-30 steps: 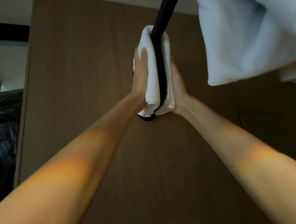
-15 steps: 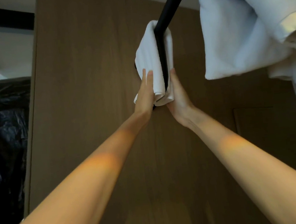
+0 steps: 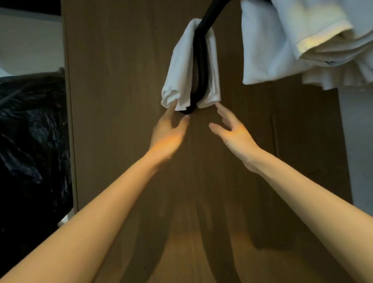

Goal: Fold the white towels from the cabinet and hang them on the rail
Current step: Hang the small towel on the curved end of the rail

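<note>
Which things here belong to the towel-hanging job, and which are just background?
Job: small folded towel, black rail, larger hung towels, left hand, right hand, both hands open below the small towel.
Background: black plastic bag, wooden panel.

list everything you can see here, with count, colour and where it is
small folded towel: 1, white, draped over the rail's upright part, centre
rail: 1, black, curving up to top right
larger towels: count unclear, white, over the rail at top right
wooden panel: 1, brown, behind the rail
plastic bag: 1, black, left edge
left hand: 1, open, fingertip at the small towel's lower edge
right hand: 1, open, just below that towel
</note>
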`<state>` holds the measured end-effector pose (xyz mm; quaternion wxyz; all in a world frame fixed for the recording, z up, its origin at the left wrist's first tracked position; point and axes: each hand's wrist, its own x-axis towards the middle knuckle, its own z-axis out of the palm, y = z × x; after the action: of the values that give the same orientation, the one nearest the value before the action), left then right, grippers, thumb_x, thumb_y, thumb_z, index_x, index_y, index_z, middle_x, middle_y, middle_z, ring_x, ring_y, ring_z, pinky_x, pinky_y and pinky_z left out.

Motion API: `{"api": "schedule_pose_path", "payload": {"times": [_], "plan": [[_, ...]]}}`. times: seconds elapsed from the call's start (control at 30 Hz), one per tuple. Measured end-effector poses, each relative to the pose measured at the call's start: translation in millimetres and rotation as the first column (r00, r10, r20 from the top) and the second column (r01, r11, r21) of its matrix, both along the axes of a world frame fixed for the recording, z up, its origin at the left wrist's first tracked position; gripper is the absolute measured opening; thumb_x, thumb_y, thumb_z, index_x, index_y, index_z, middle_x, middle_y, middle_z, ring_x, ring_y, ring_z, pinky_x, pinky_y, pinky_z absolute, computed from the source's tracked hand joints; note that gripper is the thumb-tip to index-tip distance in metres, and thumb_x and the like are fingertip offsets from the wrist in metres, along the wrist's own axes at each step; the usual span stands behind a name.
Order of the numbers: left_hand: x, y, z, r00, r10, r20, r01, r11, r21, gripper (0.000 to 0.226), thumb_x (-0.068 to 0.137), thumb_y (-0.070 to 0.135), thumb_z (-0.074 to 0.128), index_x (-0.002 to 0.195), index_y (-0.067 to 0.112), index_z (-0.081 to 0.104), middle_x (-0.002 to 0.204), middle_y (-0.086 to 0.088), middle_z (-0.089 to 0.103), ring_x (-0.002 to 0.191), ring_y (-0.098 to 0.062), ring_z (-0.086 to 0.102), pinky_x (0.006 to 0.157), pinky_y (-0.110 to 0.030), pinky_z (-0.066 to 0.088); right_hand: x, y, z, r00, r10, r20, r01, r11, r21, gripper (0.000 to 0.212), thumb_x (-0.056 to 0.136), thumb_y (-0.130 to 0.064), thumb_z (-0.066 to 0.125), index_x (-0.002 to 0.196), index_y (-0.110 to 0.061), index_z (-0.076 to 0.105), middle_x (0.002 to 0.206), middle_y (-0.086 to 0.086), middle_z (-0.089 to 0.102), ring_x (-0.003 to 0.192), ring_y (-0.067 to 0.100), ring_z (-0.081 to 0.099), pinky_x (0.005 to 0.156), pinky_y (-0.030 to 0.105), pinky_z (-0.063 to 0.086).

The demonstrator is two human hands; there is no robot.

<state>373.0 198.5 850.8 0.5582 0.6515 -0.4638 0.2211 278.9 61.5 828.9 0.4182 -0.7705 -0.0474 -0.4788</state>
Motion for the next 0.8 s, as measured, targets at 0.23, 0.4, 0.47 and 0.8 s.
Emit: {"api": "schedule_pose_path", "payload": {"times": [0.23, 0.4, 0.47, 0.8], "plan": [[-41.4, 63.3, -60.9, 0.956, 0.147, 0.252, -0.187, 0.972, 0.142, 0.05, 0.1, 0.041, 0.041, 0.149, 0.038, 0.029, 0.153, 0.013, 0.034, 0.14, -0.008, 0.032, 0.111, -0.035, 0.033, -75.2, 28.3, -71.5, 0.982, -0.186, -0.046, 0.171, 0.96, -0.224, 0.052, 0.1, -0.027, 0.051, 0.147, -0.039, 0.034, 0.152, -0.022, 0.031, 0.135, -0.01, 0.023, 0.097, 0.004, 0.02], [-81.0, 85.2, -100.8, 0.924, 0.179, 0.339, -0.263, 0.939, 0.221, 0.049, 0.101, 0.042, 0.039, 0.148, 0.041, 0.027, 0.153, 0.017, 0.032, 0.137, -0.009, 0.036, 0.105, -0.036, 0.041, -136.0, 41.6, -109.2, 0.939, -0.327, -0.106, 0.275, 0.9, -0.338, 0.05, 0.099, -0.032, 0.051, 0.144, -0.046, 0.033, 0.148, -0.03, 0.029, 0.14, -0.006, 0.022, 0.106, 0.015, 0.018], [-95.6, 89.3, -118.6, 0.914, 0.177, 0.364, -0.281, 0.925, 0.256, 0.05, 0.101, 0.041, 0.039, 0.149, 0.04, 0.026, 0.154, 0.016, 0.03, 0.143, -0.007, 0.026, 0.111, -0.034, 0.034, -159.8, 43.9, -126.0, 0.909, -0.394, -0.138, 0.312, 0.861, -0.4, 0.051, 0.099, -0.034, 0.051, 0.145, -0.046, 0.032, 0.149, -0.029, 0.028, 0.142, -0.004, 0.021, 0.109, 0.018, 0.017], [-180.1, 54.7, -206.2, 0.882, 0.098, 0.46, -0.289, 0.884, 0.367, 0.051, 0.101, 0.039, 0.04, 0.15, 0.033, 0.029, 0.155, 0.008, 0.032, 0.145, -0.016, 0.026, 0.118, -0.036, 0.022, -283.2, 19.6, -211.9, 0.78, -0.557, -0.284, 0.364, 0.774, -0.518, 0.052, 0.099, -0.032, 0.049, 0.148, -0.037, 0.034, 0.154, -0.016, 0.032, 0.145, 0.004, 0.021, 0.12, 0.043, 0.022]]}}
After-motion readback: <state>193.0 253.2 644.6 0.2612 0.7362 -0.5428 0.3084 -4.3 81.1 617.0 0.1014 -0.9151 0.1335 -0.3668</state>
